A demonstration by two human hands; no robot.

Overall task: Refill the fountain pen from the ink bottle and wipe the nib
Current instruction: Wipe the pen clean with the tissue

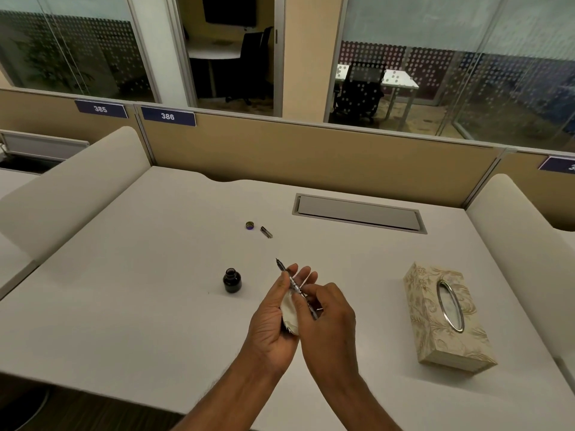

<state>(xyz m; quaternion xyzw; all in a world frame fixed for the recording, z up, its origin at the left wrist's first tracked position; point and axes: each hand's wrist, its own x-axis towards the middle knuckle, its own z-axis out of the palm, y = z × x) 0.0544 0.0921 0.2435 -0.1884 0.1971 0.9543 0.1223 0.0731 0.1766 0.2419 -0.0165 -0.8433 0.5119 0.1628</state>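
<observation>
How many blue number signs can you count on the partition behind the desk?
3. At far left is sign 385, just right of it sign 386, and a third sign is cut off at the right edge. More may lie outside the view.

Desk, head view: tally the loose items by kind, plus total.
ink bottle: 1
bottle cap: 1
fountain pen, held: 1
loose pen part: 1
tissue, held: 1
tissue box: 1
Total: 6
</observation>
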